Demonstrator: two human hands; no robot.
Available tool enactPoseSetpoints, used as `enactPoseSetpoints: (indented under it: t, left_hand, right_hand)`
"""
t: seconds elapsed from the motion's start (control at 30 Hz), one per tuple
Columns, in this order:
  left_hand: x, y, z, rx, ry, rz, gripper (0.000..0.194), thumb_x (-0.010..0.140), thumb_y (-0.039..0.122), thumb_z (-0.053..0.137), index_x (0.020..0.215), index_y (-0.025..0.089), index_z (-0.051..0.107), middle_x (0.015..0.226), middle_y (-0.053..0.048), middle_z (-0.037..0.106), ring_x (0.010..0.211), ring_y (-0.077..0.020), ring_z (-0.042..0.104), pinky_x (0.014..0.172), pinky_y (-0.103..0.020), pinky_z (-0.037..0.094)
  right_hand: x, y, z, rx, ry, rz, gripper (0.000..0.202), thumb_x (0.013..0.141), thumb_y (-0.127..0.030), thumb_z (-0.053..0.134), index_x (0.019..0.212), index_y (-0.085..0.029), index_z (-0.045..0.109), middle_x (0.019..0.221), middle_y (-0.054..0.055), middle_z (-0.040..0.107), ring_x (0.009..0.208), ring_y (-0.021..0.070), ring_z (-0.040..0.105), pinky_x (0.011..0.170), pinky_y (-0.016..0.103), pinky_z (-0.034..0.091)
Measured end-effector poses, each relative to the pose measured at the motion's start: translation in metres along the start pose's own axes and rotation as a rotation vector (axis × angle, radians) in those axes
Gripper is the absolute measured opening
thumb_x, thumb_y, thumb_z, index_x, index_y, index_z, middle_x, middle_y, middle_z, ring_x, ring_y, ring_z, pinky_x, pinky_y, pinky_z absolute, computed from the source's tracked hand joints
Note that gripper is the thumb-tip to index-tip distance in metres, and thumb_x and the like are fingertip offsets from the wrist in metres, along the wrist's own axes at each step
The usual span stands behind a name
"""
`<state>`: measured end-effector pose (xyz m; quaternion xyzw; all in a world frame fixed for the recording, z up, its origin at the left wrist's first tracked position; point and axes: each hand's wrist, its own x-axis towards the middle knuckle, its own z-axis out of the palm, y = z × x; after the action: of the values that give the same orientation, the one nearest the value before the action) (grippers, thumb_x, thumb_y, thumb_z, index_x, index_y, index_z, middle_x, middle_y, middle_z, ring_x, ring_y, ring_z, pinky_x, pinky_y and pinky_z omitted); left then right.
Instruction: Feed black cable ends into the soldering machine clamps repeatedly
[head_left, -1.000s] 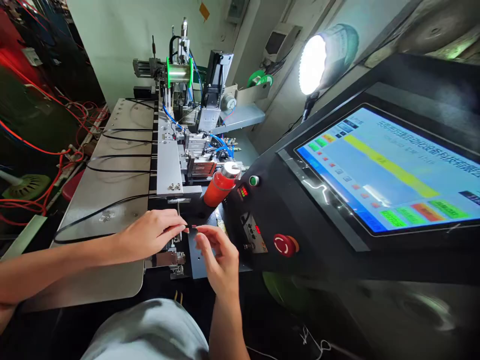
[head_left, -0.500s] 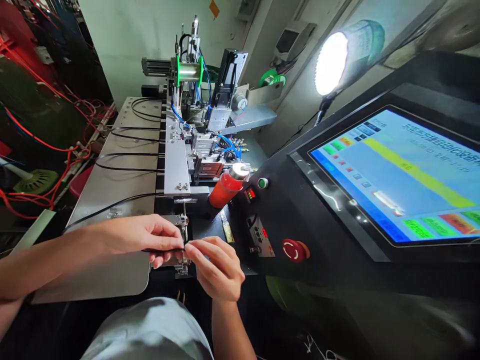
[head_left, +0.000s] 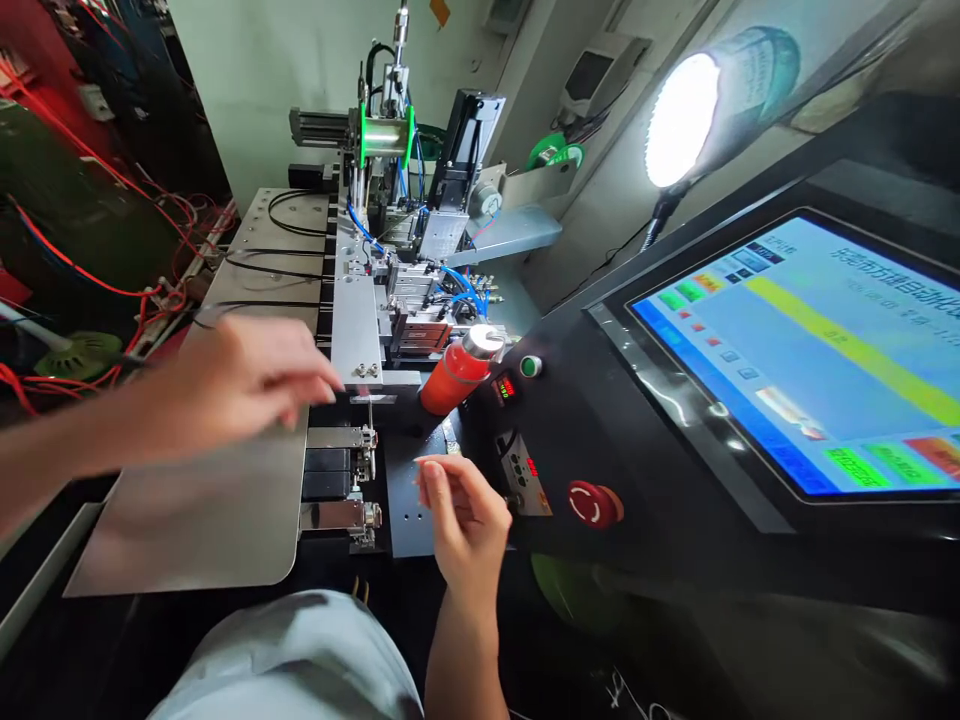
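Note:
My left hand point(head_left: 259, 385) is smeared by motion above the metal plate point(head_left: 210, 530), beside the pale guide rail point(head_left: 356, 330) of the machine. Its fingers point right, and I cannot tell whether they grip anything. Lower right, my right hand point(head_left: 469, 510) is closed in a pinch, over the dark machine base. Anything between its fingertips is too small to make out. Between the hands are metal clamps point(head_left: 337, 515) at the near end of the machine. Black cables point(head_left: 274, 270) lie across the plate farther back, their ends at the rail.
A red bottle point(head_left: 454, 375) stands on the base beyond my right hand. To the right, the control panel carries a red stop button point(head_left: 595, 503) and a lit touchscreen point(head_left: 810, 350). A bright lamp point(head_left: 682, 120) leans above it. A wire spool point(head_left: 385, 138) sits at the back.
My hands have moved apart. The left went up and leftward off the clamps; the right shifted slightly right. The black cable both hands held over the clamps no longer shows there.

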<state>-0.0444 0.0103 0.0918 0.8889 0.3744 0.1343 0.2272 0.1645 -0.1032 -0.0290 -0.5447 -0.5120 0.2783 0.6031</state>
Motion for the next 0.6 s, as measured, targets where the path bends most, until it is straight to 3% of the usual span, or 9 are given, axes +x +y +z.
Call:
enactPoseSetpoints:
  t: [0.1, 0.23, 0.37, 0.53, 0.6]
  left_hand:
    - [0.004, 0.003, 0.041, -0.193, -0.182, 0.127, 0.029, 0.096, 0.029, 0.042, 0.098, 0.015, 0.068, 0.075, 0.001, 0.058, 0.051, -0.004, 0.053, 0.053, -0.017, 0.041]
    - [0.001, -0.002, 0.086, -0.266, -0.165, 0.13, 0.025, 0.097, 0.022, 0.041, 0.094, 0.013, 0.064, 0.08, 0.0, 0.058, 0.051, -0.004, 0.054, 0.055, -0.017, 0.041]
    - [-0.003, -0.008, 0.094, -0.147, -0.104, 0.208, 0.023, 0.097, 0.021, 0.044, 0.092, 0.015, 0.065, 0.08, -0.001, 0.061, 0.065, -0.0096, 0.057, 0.062, -0.02, 0.04]
    - [-0.006, -0.008, 0.089, -0.201, -0.252, 0.313, 0.024, 0.097, 0.021, 0.046, 0.082, 0.015, 0.063, 0.073, 0.0, 0.059, 0.063, -0.0092, 0.054, 0.059, -0.02, 0.037]
    - [-0.006, -0.005, 0.09, -0.269, -0.18, 0.242, 0.023, 0.097, 0.021, 0.046, 0.08, 0.015, 0.061, 0.07, 0.002, 0.057, 0.059, -0.0074, 0.052, 0.058, -0.019, 0.037]
  right_hand:
    - [-0.002, -0.002, 0.008, 0.045, -0.146, 0.105, 0.013, 0.091, -0.025, 0.056, 0.085, -0.019, 0.066, 0.071, 0.0, 0.062, 0.06, 0.0098, 0.055, 0.055, 0.021, 0.043]
    - [-0.008, 0.001, 0.019, 0.147, -0.135, 0.248, 0.012, 0.086, -0.03, 0.062, 0.085, -0.018, 0.064, 0.07, -0.001, 0.062, 0.057, 0.0094, 0.052, 0.053, 0.021, 0.042]
    - [-0.005, 0.004, 0.016, 0.139, -0.121, 0.262, 0.018, 0.087, -0.031, 0.06, 0.075, -0.017, 0.062, 0.063, -0.002, 0.056, 0.056, 0.0086, 0.046, 0.053, 0.021, 0.037]
    - [0.01, 0.0, -0.001, 0.172, -0.528, 0.334, 0.027, 0.08, -0.031, 0.067, 0.06, -0.016, 0.056, 0.053, -0.005, 0.049, 0.05, 0.007, 0.038, 0.047, 0.02, 0.029]
    - [0.009, -0.003, 0.005, 0.179, -0.41, 0.311, 0.027, 0.081, -0.031, 0.067, 0.061, -0.016, 0.056, 0.054, -0.005, 0.049, 0.05, 0.0072, 0.038, 0.046, 0.02, 0.029]
